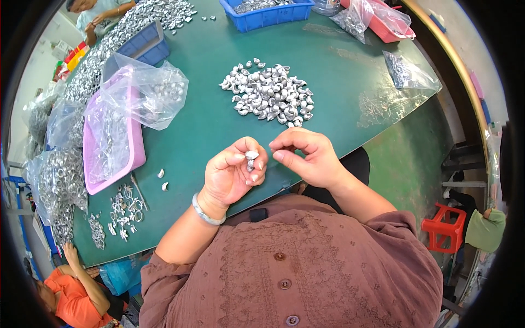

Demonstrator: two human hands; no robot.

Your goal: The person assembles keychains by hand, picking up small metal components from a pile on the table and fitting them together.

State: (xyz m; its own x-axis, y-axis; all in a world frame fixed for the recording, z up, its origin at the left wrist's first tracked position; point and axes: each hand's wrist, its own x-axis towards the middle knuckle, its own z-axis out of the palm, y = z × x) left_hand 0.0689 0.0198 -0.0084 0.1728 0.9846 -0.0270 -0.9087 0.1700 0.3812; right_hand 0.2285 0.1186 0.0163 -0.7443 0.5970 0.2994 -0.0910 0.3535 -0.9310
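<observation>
Between the thumb and fingers of my left hand [232, 172] is a small silver shell-shaped metal piece [251, 157], held just above the table's near edge. Close by on the right, my right hand [306, 156] has its thumb and index finger drawn together in a pinch. Whatever may be between those fingertips is too small to make out. Just beyond both hands lies a loose pile of similar silver metal pieces [270, 93]. Two single pieces [165, 186] lie apart on the green table [202, 82], left of my left hand.
To the left, a pink basket [136, 145] holds clear plastic bags, beside bagged rings [60, 175] and small silver rings [126, 210]. A larger heap [104, 60] stretches behind. Blue bin [268, 17] and red basket [388, 27] stand at the far side. Other people sit around the table.
</observation>
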